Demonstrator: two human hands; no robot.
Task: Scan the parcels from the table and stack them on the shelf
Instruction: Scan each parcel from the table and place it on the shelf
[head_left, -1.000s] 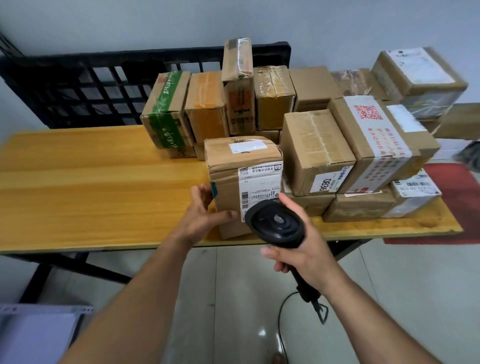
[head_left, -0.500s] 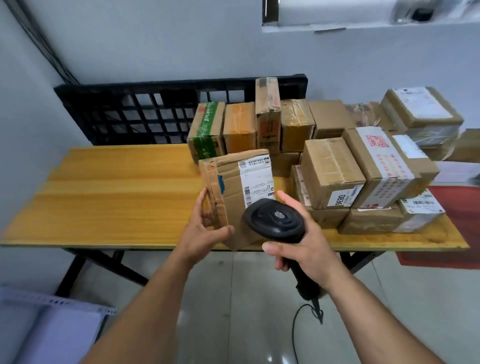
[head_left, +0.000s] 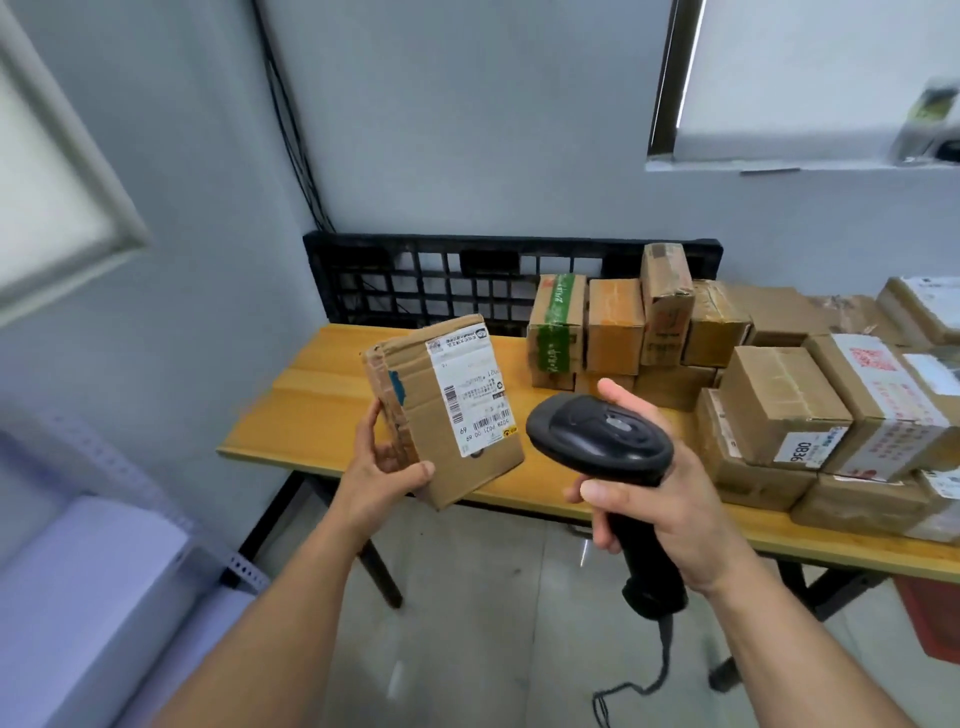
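My left hand (head_left: 382, 475) grips a brown cardboard parcel (head_left: 426, 431) by its lower left edge and holds it tilted in the air above the table's near left corner. A white barcode label (head_left: 470, 387) on it faces me. My right hand (head_left: 657, 499) holds a black corded barcode scanner (head_left: 597, 439) by its handle, head up, just right of the parcel. Several more taped cardboard parcels (head_left: 779, 400) are piled on the right half of the yellow wooden table (head_left: 311, 405). A light metal shelf (head_left: 104, 571) shows blurred at lower left.
A black plastic pallet (head_left: 441, 275) leans upright against the wall behind the table. Black cables (head_left: 291, 130) run down the wall. The scanner's cord (head_left: 660, 675) trails to the tiled floor. A red mat (head_left: 930, 618) lies under the table's right end.
The parcel has left the table, lifted and tipped so that its label faces me. My view has swung left and up, bringing the shelf at lower left further into sight.
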